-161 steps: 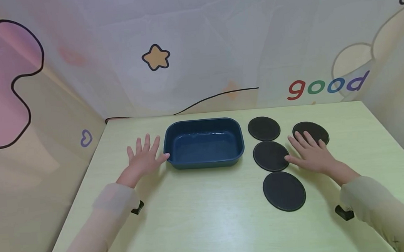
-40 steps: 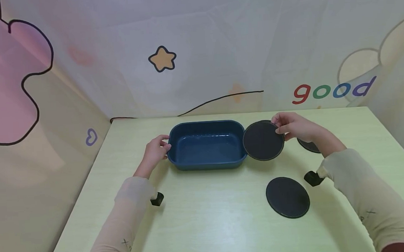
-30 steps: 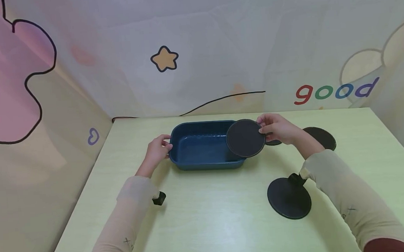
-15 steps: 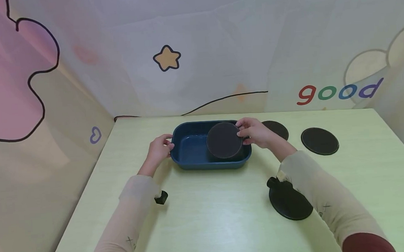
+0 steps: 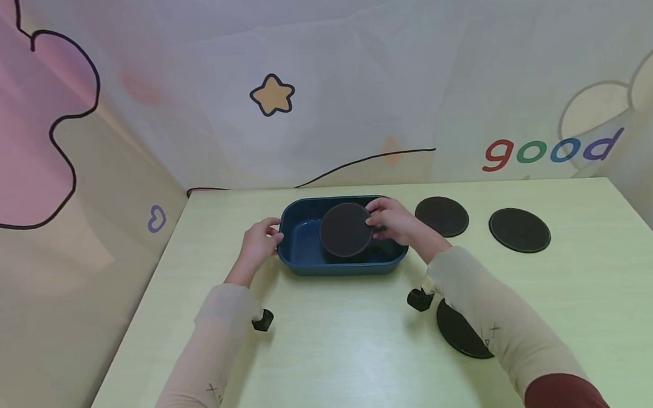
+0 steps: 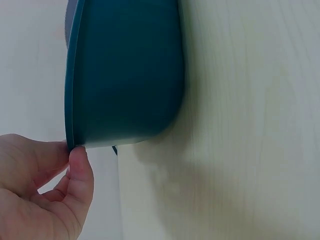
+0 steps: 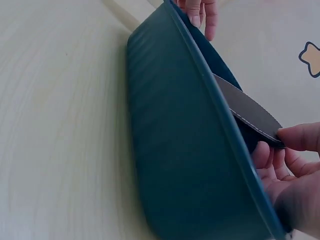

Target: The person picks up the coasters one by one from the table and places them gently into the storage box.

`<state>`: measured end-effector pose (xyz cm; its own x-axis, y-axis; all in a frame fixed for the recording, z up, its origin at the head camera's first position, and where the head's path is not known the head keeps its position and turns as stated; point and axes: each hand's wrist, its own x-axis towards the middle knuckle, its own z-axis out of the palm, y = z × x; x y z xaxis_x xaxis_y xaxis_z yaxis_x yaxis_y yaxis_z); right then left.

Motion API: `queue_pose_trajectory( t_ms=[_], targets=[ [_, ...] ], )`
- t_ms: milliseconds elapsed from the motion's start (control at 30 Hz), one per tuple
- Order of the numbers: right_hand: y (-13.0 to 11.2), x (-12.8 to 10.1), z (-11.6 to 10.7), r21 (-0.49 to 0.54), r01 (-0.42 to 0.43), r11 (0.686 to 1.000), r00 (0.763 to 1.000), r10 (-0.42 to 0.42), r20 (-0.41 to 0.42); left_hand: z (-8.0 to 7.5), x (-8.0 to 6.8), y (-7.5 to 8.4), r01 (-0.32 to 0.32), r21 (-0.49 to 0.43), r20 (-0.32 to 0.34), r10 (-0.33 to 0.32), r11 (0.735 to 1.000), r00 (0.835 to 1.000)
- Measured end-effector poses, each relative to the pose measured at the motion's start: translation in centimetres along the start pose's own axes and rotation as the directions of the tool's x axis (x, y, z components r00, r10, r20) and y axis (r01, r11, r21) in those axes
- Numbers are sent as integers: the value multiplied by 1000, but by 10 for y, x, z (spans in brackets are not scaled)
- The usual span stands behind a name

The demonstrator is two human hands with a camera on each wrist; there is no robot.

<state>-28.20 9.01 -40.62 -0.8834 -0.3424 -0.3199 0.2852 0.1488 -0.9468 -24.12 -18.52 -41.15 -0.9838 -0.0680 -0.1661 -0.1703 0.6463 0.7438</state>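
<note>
So the right grip [image 5: 396, 220] is pinching a flat, round black leather-look disc [image 5: 343, 230] with a stitched edge, thumb on one face, fingers on the other. It's tilted inside a glossy, dark blue rectangular dish [image 5: 338, 270], just left of that grip; can't tell if it touches the bottom. The left grip [image 5: 257, 245] pinches the dish's left rim.

Around that, an inner spare disc [image 5: 444, 216] and an outer spare disc [image 5: 519, 230], both round and black, lie to the right of the right grip on the pale wood-look counter [image 5: 335, 347]. A nearer spare disc [image 5: 456, 328] is on the person's side of it, partly covered by the beige right sleeve [image 5: 502, 327]. The dish's wall blocks some of the held one in the right wrist view.

Versus half a second ago, disc and right grip are both farther left. Five seconds back, both grips are spread and all four discs lie on the counter.
</note>
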Motion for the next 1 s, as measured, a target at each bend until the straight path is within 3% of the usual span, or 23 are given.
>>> queue_pose_trajectory(
  t_ms=[167, 600, 833, 1000],
  targets=[
    [6, 6, 8, 22, -21, 1000, 999, 22, -24, 2, 0, 1, -2, -1, -3, 2, 1000, 1000],
    [6, 5, 15, -47, -71, 996, 993, 66, -99, 5, 1, 4, -6, -3, 1, 6, 1000, 1000],
    [-3, -11, 3, -168, -38, 985, 998, 45, 37, 4, -1, 5, -3, 3, -1, 3, 1000, 1000],
    [-14, -29, -14, -209, 14, 978, 988, 20, 156, 2, -2, 3, 2, 13, -5, -2, 1000, 1000]
  ],
)
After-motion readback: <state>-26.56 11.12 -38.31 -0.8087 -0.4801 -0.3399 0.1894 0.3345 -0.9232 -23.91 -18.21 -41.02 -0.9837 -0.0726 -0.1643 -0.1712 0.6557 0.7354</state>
